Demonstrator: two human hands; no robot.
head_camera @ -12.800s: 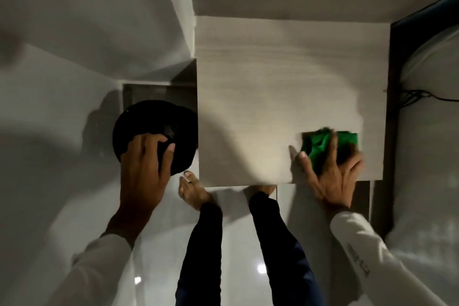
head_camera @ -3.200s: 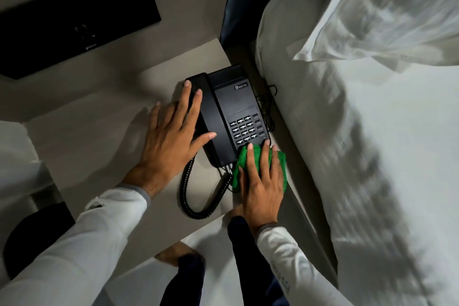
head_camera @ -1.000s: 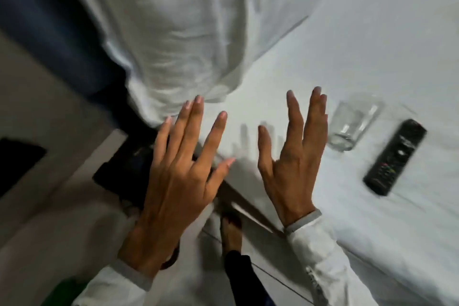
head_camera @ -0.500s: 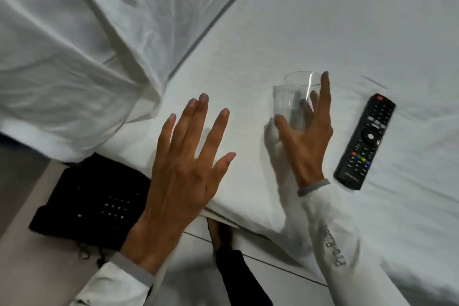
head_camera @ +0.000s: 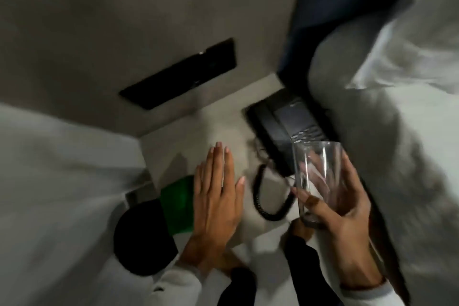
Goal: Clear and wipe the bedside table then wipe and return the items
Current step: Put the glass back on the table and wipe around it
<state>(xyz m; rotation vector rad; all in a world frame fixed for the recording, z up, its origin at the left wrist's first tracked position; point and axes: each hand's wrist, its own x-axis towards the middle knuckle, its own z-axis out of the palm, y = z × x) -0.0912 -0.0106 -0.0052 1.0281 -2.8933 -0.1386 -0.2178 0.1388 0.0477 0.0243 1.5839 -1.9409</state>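
Observation:
My right hand grips a clear drinking glass and holds it above the near right corner of the pale bedside table. A black desk phone with a coiled cord sits on the table's right side by the bed. My left hand hovers flat and empty over the table's near left part, fingers together. The green cloth lies on the table just left of that hand, partly hidden by it.
A black round bin stands on the floor left of the table. A black panel is set in the wall behind. The white bed and dark blue headboard border the right. My legs are below.
My right hand has lifted the glass off the bed and swung it left over the table. The view has turned back from the bed to the table. The remote is out of sight.

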